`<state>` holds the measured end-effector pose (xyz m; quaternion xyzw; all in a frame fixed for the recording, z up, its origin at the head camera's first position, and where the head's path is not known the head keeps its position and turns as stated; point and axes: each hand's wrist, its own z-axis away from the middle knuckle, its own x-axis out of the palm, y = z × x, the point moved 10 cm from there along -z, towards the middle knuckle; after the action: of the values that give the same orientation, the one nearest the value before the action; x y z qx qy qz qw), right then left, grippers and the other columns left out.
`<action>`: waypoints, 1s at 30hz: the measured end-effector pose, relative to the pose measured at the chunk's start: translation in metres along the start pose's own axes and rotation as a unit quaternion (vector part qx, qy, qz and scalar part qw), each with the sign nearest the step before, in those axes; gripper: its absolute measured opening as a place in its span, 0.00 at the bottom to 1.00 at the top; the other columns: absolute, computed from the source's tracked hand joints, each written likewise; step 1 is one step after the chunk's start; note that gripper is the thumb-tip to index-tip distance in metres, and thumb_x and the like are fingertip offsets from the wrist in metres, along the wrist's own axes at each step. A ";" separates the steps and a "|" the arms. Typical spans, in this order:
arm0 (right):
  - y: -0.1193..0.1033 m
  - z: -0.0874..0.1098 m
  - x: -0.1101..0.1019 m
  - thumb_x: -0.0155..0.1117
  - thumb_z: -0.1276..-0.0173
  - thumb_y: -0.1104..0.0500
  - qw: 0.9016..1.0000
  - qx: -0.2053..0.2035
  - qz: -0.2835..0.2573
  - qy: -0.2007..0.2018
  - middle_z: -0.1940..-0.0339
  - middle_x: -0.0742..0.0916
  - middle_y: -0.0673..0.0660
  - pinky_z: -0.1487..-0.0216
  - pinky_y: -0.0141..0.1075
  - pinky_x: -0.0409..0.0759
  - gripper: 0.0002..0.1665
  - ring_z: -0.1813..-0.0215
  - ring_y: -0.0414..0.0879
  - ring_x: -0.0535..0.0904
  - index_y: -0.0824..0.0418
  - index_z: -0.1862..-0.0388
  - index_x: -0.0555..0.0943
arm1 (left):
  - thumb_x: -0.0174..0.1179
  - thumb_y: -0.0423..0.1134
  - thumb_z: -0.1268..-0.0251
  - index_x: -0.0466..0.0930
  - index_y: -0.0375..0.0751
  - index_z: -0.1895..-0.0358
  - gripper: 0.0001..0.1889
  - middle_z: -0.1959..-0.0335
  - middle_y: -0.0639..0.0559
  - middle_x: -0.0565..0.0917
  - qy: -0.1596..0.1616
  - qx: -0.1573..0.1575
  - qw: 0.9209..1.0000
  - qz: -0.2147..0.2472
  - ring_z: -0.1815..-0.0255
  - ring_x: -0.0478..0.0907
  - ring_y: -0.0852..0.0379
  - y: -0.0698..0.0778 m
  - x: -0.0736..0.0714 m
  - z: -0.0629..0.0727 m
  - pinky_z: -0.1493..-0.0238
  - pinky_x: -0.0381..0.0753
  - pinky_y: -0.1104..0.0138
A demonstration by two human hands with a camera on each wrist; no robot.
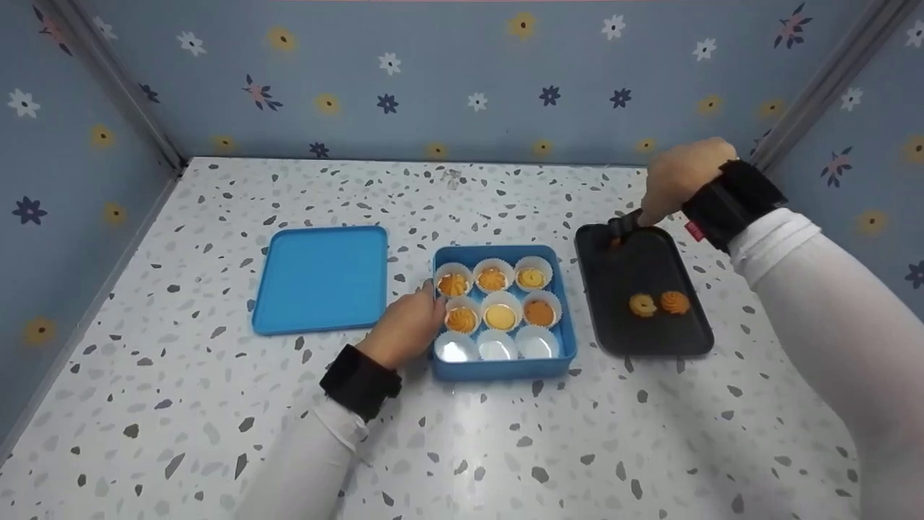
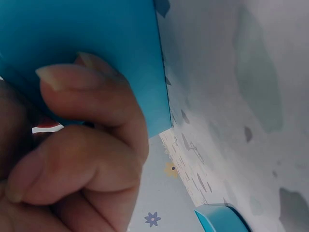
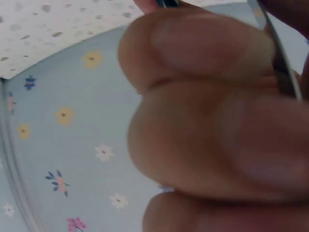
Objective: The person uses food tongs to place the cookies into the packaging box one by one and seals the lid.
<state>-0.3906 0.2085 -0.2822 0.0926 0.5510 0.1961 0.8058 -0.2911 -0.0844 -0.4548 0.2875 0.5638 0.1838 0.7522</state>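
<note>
My left hand [image 1: 411, 325] holds the left wall of a blue box [image 1: 502, 370], its curled fingers [image 2: 91, 104] against the outside near the rim. White paper cups stand in rows in the box; the back and middle rows hold cookies, such as a round pale one [image 1: 500, 316], and the front-row cups [image 1: 498, 348] hold none. My right hand [image 1: 682, 177] grips black tongs [image 1: 626, 222] over the far end of a black tray [image 1: 635, 271]. At the tongs' tips an orange-brown cookie [image 1: 615, 243] is partly hidden. Nearer on the tray lie a ring-shaped cookie [image 1: 642, 305] and a swirled orange cookie [image 1: 675, 302].
A flat blue lid [image 1: 323, 278] lies on the speckled table [image 1: 216, 404] left of the box. Blue flowered panels [image 1: 462, 79] wall in the table at the back and on both sides. The tray stands a short gap right of the box.
</note>
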 end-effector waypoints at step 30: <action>-0.235 0.112 -0.008 0.71 0.42 0.40 0.899 -0.352 0.182 0.187 0.83 0.71 0.47 0.83 0.36 0.66 0.24 0.82 0.42 0.64 0.53 0.82 0.73 | 0.38 0.43 0.19 0.53 0.16 0.29 0.31 0.38 0.23 0.72 0.028 0.038 0.998 -0.039 0.41 0.76 0.33 0.007 -0.005 0.001 0.38 0.73 0.49</action>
<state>-0.2396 0.0002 -0.3194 -0.1372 0.5602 0.5339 0.6183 -0.2910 -0.0821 -0.4460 0.2882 0.6019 0.1406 0.7314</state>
